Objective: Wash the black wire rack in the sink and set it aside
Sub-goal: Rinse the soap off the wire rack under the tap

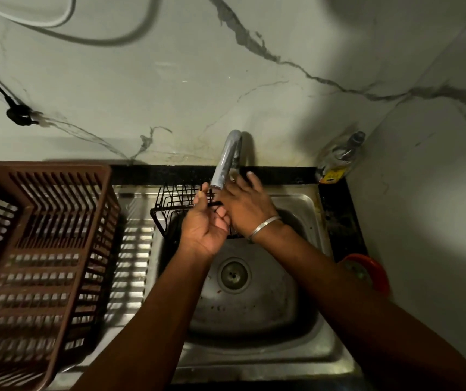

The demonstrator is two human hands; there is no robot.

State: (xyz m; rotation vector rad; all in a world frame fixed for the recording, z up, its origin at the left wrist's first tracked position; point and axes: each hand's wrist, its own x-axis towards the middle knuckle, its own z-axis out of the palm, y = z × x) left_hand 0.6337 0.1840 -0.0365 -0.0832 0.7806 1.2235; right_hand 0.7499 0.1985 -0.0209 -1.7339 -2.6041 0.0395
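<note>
Our left grip (pixel 206 224) curls round a wire of the black wire rack (pixel 169 205), held tilted over the far-left rim of the sink (pixel 305 200) under the tap (pixel 226 162). Our right grip (pixel 247 207) lies spread across it, grasping nothing. We reckon wet wire could slip and drop.

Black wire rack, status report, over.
Left hand grips black wire rack at back-left of sink; right hand open, fingers straight, over it. Rack under faucet spout. Brown basket on drainboard, left side.
</note>
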